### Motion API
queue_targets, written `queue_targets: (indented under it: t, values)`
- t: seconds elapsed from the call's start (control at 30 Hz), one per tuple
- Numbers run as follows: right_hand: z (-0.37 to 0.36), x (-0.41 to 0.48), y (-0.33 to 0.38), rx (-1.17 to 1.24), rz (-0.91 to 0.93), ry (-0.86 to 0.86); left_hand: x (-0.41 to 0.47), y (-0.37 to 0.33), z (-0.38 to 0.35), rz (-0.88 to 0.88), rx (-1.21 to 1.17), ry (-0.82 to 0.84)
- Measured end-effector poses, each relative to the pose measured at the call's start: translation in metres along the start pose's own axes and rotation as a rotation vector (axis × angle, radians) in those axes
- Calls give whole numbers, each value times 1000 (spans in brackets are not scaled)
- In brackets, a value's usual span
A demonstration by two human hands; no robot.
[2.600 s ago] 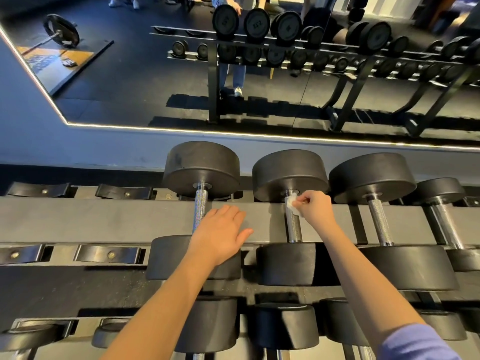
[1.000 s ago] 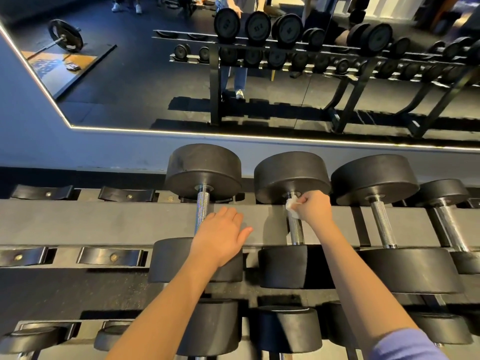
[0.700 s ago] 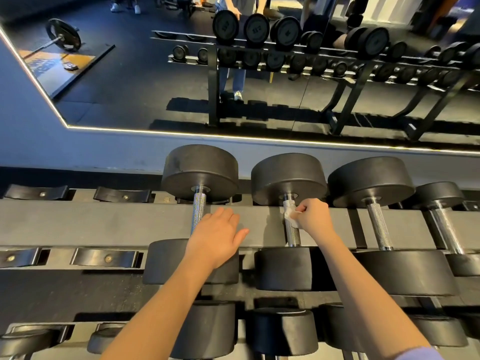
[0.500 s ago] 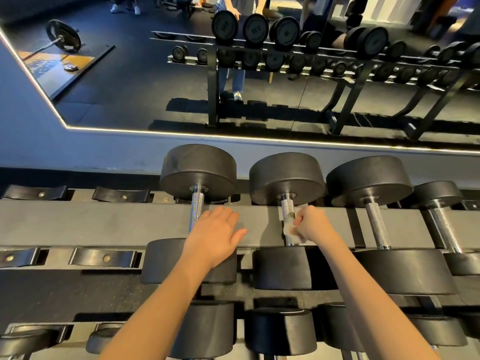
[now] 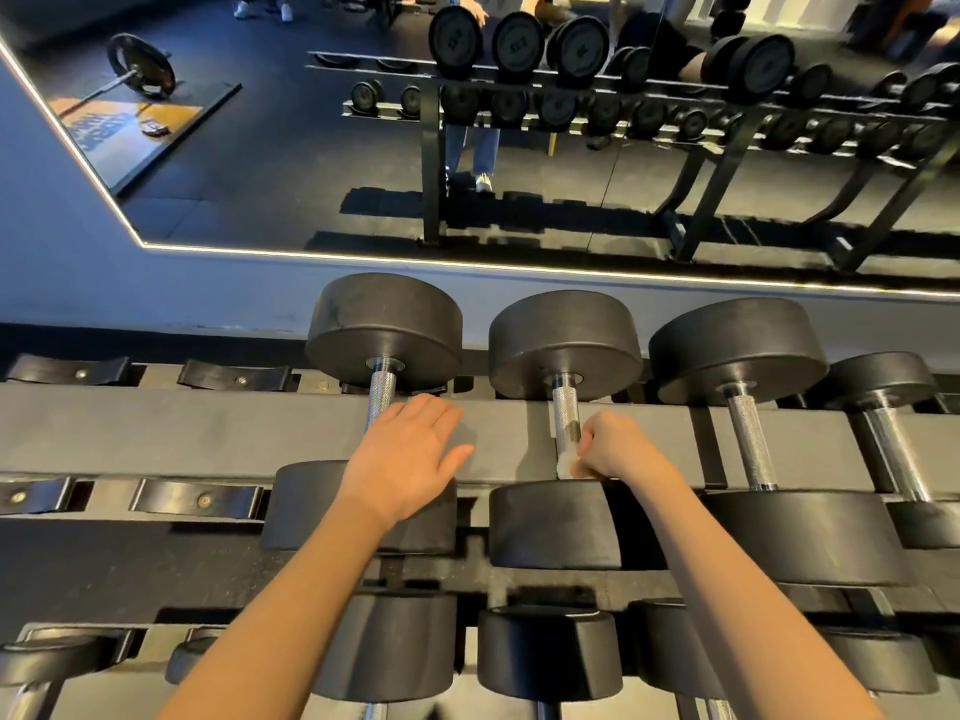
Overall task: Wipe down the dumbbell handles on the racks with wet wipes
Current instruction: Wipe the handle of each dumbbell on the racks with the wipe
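Observation:
Black dumbbells with knurled steel handles lie across the top tier of the grey rack (image 5: pixel 156 433). My right hand (image 5: pixel 615 446) holds a white wet wipe (image 5: pixel 565 464) wrapped round the near end of the second dumbbell's handle (image 5: pixel 566 407), just above its near head. My left hand (image 5: pixel 410 454) rests flat, fingers straight, on the rack beam beside the first dumbbell's handle (image 5: pixel 381 394), partly covering it. The third dumbbell's handle (image 5: pixel 748 439) lies bare to the right.
Empty saddles (image 5: pixel 200 498) sit on the rack's left side. A lower tier holds more dumbbells (image 5: pixel 548 652). A wall mirror (image 5: pixel 311 148) behind the rack reflects other racks, a barbell and a person's legs.
My right hand has slid the wipe down the second handle from its far end toward its near end. My left hand has stayed on the beam.

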State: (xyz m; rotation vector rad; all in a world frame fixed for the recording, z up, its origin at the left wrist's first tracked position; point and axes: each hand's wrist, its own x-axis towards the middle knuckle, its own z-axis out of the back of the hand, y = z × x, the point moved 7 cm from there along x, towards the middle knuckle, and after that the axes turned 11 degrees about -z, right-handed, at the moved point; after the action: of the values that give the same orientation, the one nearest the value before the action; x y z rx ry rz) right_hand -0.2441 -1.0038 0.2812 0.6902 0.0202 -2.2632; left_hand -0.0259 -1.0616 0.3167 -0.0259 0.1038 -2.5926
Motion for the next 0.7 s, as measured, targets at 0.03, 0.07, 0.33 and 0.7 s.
queue_targets:
  t: [0.03, 0.07, 0.33, 0.7]
  values:
    - [4, 1, 3, 50, 4, -49, 0, 0, 0, 4, 5, -2]
    - [11, 2, 7, 132, 12, -116, 0, 0, 0, 6, 10, -5]
    - [13, 0, 2, 138, 34, -110, -1, 1, 0, 17, 6, -10]
    - [10, 8, -11, 294, -10, -93, 1, 1, -1, 24, -12, 14]
